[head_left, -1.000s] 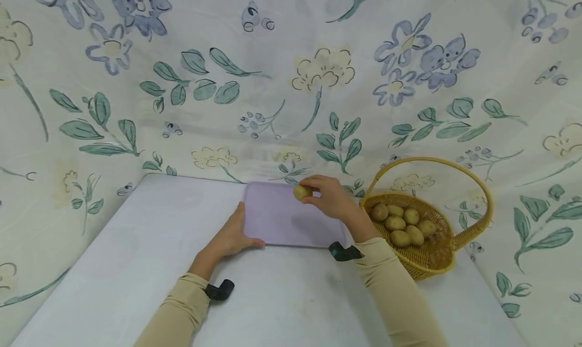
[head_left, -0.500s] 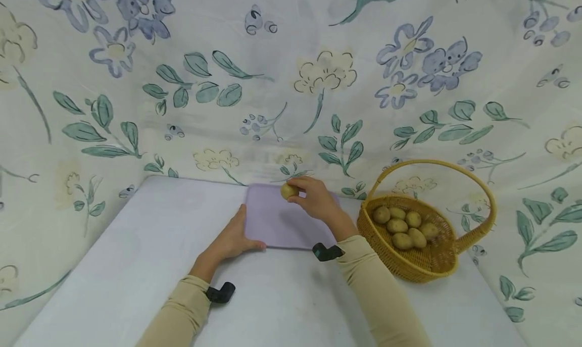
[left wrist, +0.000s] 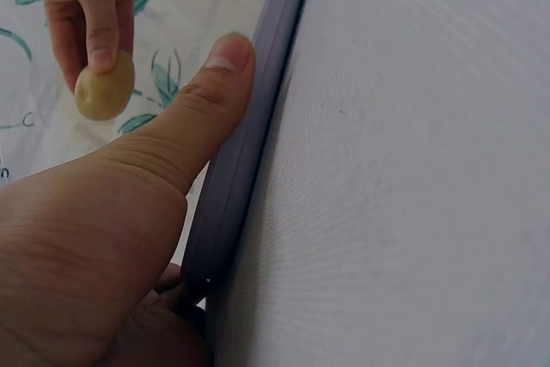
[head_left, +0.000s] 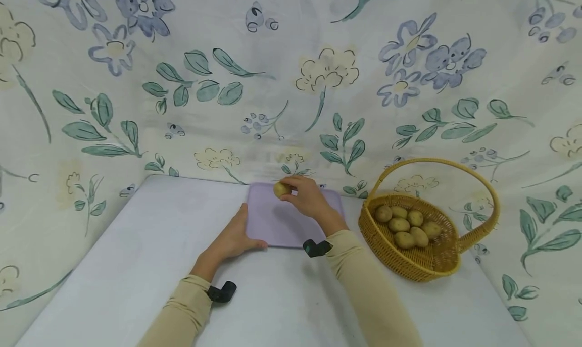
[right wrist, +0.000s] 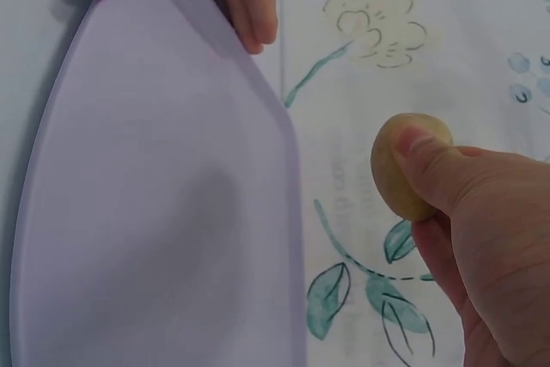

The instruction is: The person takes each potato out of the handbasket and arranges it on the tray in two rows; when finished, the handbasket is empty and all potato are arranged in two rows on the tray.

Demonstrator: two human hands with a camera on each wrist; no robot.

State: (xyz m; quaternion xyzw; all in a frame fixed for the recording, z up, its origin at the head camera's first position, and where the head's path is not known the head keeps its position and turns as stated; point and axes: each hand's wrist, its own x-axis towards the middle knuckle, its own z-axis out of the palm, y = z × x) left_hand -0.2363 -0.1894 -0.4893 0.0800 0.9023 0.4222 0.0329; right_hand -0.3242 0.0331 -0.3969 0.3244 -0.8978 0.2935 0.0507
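Potato [head_left: 280, 189] is pinched by right hand [head_left: 307, 197] over lilac tray [head_left: 267, 219], touched at eight o'clock by straight-fingered left hand [head_left: 233, 237].

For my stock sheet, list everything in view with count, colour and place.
Held potato: one, yellowish, raised off tray
Other potatoes: seven visible, brownish, in basket
Basket: one, golden, right of tray
Tray: one, lilac, on table
Table: one, white, beneath tray
Floral cloth: count unclear, whitish, behind table
Sleeves: two, beige, lower head view
Wrist devices: two, black, one beside each sleeve
Left hand: one, bare, touching tray's near-left corner
Right hand: one, bare, pinching held potato
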